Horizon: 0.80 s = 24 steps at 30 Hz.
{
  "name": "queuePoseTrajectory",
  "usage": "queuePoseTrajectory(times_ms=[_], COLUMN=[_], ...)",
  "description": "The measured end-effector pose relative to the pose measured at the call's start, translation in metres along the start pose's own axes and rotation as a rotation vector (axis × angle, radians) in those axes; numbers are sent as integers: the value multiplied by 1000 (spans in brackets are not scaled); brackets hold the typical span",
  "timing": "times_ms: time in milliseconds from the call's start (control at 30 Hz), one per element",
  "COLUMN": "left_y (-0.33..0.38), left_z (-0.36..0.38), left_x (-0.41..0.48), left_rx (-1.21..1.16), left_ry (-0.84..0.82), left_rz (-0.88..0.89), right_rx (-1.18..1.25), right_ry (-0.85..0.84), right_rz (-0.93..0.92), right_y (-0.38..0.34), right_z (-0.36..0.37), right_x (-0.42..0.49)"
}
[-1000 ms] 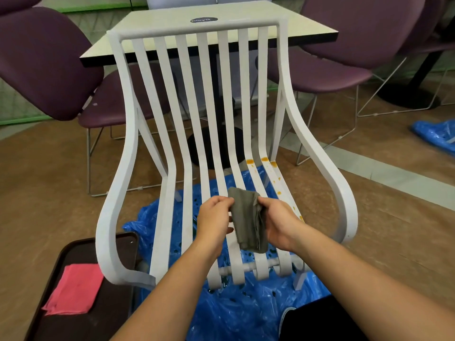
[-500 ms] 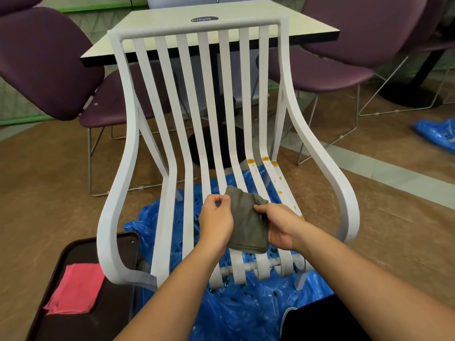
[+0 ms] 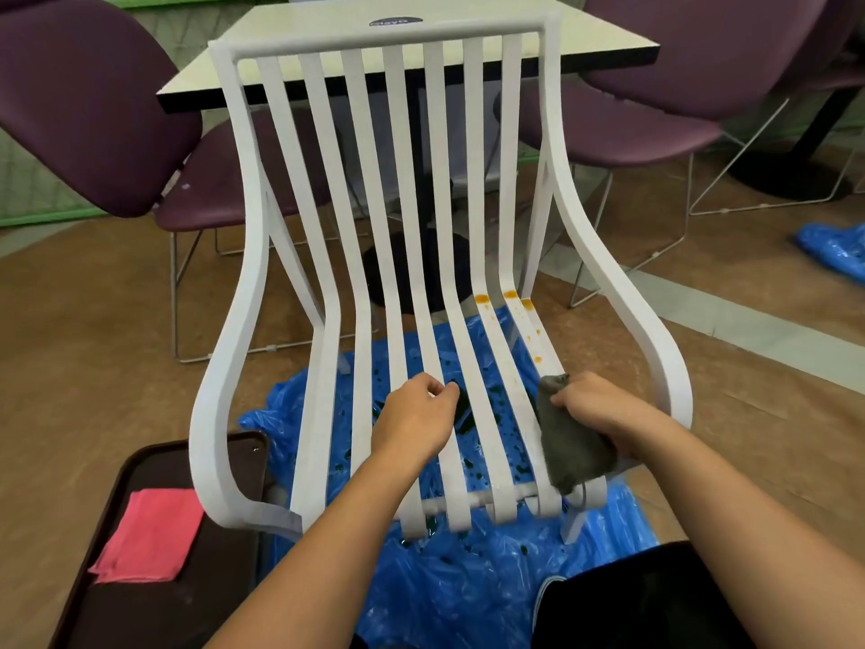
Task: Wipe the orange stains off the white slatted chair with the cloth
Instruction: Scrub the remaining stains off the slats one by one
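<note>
Now: right hand point(image 3: 590, 405) grips the cloth point(image 3: 572, 449) on the chair point(image 3: 232, 320) seat

Seen from above, both bare forearms reach forward over the white slatted seat. The right hand is closed round the top of a bunched grey cloth, fingers curled over it and knuckles up. The cloth hangs below the hand and lies against the rightmost slats, near the seat's front edge.

The left hand point(image 3: 415, 421) sits apart from the cloth, over the middle slats. Its fingers are loosely curled, thumb close to forefinger, and it holds nothing. Whether it touches a slat cannot be told.

The orange stains point(image 3: 510, 295) are on the rightmost slats, beyond the right hand. Three blotches sit where the seat bends up into the back, and smaller drops trail down toward the cloth. The nearest drop lies just beyond the cloth's top.

A crumpled blue plastic sheet point(image 3: 468, 597) is spread on the floor under the chair. To the left, a dark tray point(image 3: 140, 615) carries a folded pink cloth point(image 3: 152, 538). A pale table point(image 3: 585, 35) stands behind the chair back.
</note>
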<state>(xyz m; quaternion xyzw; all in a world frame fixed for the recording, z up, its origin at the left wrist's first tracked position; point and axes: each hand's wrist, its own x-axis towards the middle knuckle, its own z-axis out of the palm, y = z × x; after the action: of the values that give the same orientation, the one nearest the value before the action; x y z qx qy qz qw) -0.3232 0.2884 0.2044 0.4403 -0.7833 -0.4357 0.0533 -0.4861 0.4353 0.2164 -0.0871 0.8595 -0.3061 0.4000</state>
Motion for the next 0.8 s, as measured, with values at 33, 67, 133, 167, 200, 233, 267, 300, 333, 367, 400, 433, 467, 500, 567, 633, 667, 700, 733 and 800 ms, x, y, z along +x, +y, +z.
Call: queuePoseTrajectory(times_ms=[33, 67, 133, 167, 200, 233, 267, 300, 333, 367, 400, 433, 467, 500, 567, 633, 667, 700, 733, 800], left_y=[-1, -3, -6, -7, -8, -10, -11, -12, -13, -13, -14, -15, -15, -16, -17, -17, -17, -17, -17, -18], left_z=[0, 1, 2, 3, 4, 5, 6, 6, 7, 7, 7, 7, 7, 8, 8, 8, 8, 8, 8, 8], left_x=[1, 1, 3, 4, 4, 4, 5, 5, 6, 6, 7, 7, 8, 8, 9, 9, 10, 11, 11, 12], left_rx=[53, 109, 215, 261, 299, 328, 349, 363, 374, 383, 390, 395, 398, 401, 403, 408, 412, 416, 419, 421], left_ry=[-12, -24, -39, -44, -50, -57, -64, -70, -75, -77, -78, -80, -80, -80, -78, -75, -72, -70, -68, -65], left_rz=[0, 0, -2, -4, -6, -9, -12, -16, -17, -18, -17, -16, -14, -13, -7, -1, 2, 3, 2, 1], right_rx=[-103, -165, -194, -202, -210, -220, -227, -229, -230, -237, -248, -255, -254, -242, -156, -55, -42, -52, -64, -83], right_ry=[40, 65, 85, 90, 96, 107, 120, 126, 117, 91, 46, -9, -62, -107, -170, -219, -240, -255, -258, -222], right_rz=[0, 7, 35, 44, 46, 38, 24, 8, 2, 4, 10, 17, 25, 35, 41, 51, 60, 67, 69, 59], right_y=[2, 3, 3, 3, 3, 2, 1, 1, 1, 2, 3, 5, 7, 9, 11, 12, 11, 10, 10, 11], right_z=[-1, -1, 2, 4, 5, 6, 7, 9, 12, 15, 18, 22, 25, 27, 30, 30, 29, 29, 27, 25], right_x=[2, 4, 8, 10, 12, 13, 16, 18, 19, 19, 19, 20, 21, 22, 24, 25, 24, 24, 23, 24])
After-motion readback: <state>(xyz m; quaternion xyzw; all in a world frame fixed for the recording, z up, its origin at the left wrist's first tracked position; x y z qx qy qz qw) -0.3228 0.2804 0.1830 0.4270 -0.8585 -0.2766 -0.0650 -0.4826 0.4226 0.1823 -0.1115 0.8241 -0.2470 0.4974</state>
